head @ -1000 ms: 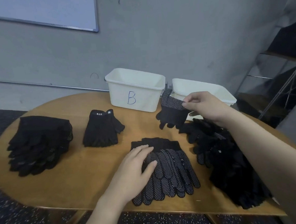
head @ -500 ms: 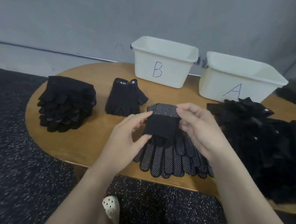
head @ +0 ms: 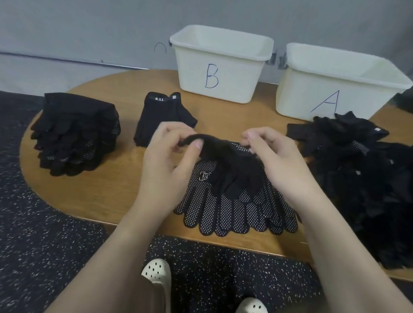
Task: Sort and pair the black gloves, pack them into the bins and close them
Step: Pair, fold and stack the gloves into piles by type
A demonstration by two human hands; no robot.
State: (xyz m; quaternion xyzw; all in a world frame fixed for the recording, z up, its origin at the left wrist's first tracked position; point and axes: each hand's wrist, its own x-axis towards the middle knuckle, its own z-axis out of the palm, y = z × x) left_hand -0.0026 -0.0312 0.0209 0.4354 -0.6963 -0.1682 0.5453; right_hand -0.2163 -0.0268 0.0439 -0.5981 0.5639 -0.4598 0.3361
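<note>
A black glove point(head: 230, 169) hangs by its cuff between my two hands, just above a flat stack of white-dotted black gloves point(head: 237, 212) at the table's front edge. My left hand point(head: 170, 165) pinches the cuff's left end and my right hand point(head: 277, 162) pinches its right end. A sorted stack of black gloves point(head: 75, 134) sits at the far left. A pair of fingerless gloves point(head: 160, 120) lies beside it. An unsorted heap of black gloves point(head: 374, 183) fills the right side.
Two open white bins stand at the back of the round wooden table point(head: 87, 193): bin B point(head: 220, 67) in the middle, bin A point(head: 335, 85) to the right. A grey wall rises behind them. Speckled dark floor and my white shoes point(head: 159, 276) show below the table edge.
My right hand brought the glove from near the bins down over the dotted stack. My left hand left the stack and took the cuff's other end. The cuff is now stretched wider.
</note>
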